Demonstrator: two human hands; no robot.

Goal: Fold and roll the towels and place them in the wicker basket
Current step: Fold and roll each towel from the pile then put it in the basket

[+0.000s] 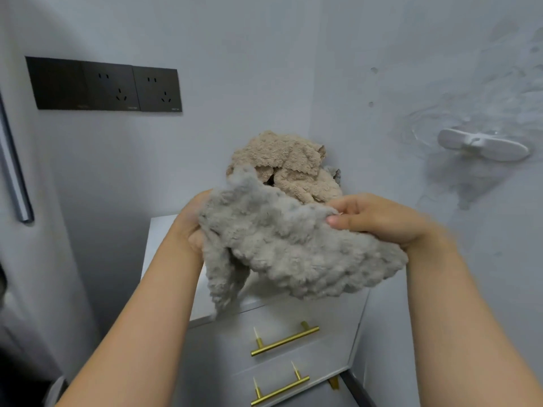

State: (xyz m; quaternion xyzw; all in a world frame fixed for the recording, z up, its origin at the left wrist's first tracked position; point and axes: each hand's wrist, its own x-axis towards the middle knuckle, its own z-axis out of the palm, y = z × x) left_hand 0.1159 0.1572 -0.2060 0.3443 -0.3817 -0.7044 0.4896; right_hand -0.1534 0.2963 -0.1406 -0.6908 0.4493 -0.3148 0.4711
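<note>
A fluffy grey towel [288, 245] hangs crumpled between both hands, above a white cabinet [164, 236]. My left hand [191, 227] grips its left edge, mostly hidden behind the fabric. My right hand [379, 218] pinches the upper right edge between thumb and fingers. Behind it, a beige towel [282, 160] lies heaped on the cabinet top against the wall corner, with a bit of another grey cloth [335, 173] showing at its right. No wicker basket is in view.
The cabinet has two drawers with gold bar handles [283, 340]. A black socket panel [105, 85] is on the left wall. A white wall hook [484, 145] sticks out on the right wall. A grey vertical bar [13, 168] stands at the far left.
</note>
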